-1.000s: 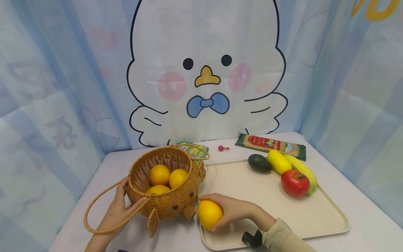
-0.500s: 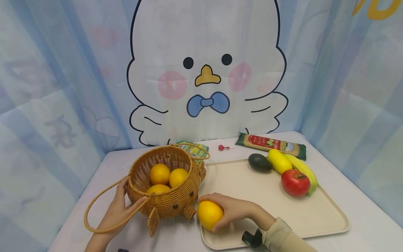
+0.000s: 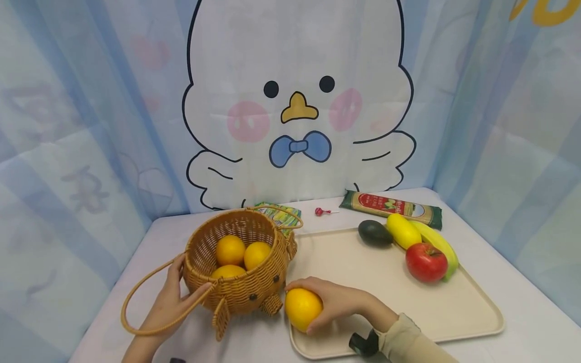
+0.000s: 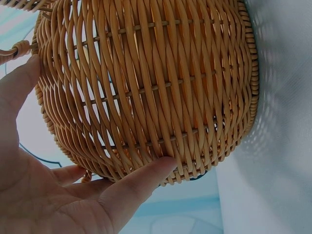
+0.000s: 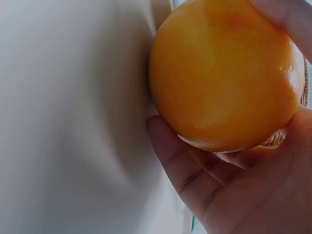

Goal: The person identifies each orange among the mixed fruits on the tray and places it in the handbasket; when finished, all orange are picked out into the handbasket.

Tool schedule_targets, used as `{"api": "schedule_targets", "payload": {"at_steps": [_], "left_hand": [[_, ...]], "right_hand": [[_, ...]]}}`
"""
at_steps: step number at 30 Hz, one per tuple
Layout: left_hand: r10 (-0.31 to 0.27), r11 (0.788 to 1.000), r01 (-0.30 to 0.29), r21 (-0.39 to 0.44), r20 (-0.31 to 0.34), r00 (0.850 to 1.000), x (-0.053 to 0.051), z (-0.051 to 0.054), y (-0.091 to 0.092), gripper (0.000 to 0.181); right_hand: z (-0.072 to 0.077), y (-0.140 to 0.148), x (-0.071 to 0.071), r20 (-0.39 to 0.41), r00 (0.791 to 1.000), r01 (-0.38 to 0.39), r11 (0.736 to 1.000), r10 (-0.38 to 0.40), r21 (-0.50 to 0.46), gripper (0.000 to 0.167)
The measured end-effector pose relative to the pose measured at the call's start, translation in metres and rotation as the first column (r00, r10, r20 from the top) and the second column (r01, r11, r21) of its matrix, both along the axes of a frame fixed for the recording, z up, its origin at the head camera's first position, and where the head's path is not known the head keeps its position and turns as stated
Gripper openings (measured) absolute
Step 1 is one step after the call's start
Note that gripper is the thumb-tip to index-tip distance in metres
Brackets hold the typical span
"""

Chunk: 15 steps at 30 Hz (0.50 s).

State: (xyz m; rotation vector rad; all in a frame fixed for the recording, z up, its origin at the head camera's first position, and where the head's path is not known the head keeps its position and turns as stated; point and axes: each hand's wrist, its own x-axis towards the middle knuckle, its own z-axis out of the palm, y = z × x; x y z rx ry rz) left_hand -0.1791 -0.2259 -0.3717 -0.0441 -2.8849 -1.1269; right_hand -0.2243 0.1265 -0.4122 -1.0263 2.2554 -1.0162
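An orange (image 3: 303, 309) is in my right hand (image 3: 338, 302), thumb and fingers around it, over the near left corner of the beige tray (image 3: 345, 262). The right wrist view shows the orange (image 5: 224, 73) close up, with fingertips beneath it near the tray surface. My left hand (image 3: 170, 305) holds the wicker basket (image 3: 245, 290) at its left side, thumb by the near rim and fingers along the wall. Several oranges (image 3: 230, 251) are visible inside the basket, which has an animal face. In the left wrist view, fingers (image 4: 141, 183) lie against the basket's woven wall (image 4: 146, 87).
On the tray's right side lie a dark green avocado (image 3: 374, 233), a yellow lemon (image 3: 403, 231), a banana (image 3: 438, 244) and a red apple (image 3: 426, 262). Behind are a pasta packet (image 3: 390, 207), a lollipop (image 3: 323, 212) and a green-yellow packet (image 3: 280, 216). Basket handles (image 3: 145, 333) stick out sideways.
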Motion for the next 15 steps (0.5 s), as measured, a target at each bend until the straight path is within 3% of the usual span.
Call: {"api": "schedule_targets", "payload": {"at_steps": [8, 15], "left_hand": [[-0.002, 1.0, 0.002, 0.002, 0.007, 1.0, -0.001, 0.001, 0.0, 0.092], [0.001, 1.0, -0.001, -0.008, 0.015, 1.0, -0.001, 0.0, -0.001, 0.092]], "right_hand": [[0.008, 0.006, -0.002, -0.03, 0.999, 0.034, 0.999, -0.034, -0.014, 0.08], [0.029, 0.014, -0.006, -0.079, 0.994, 0.075, 0.995, -0.081, -0.066, 0.079]]}}
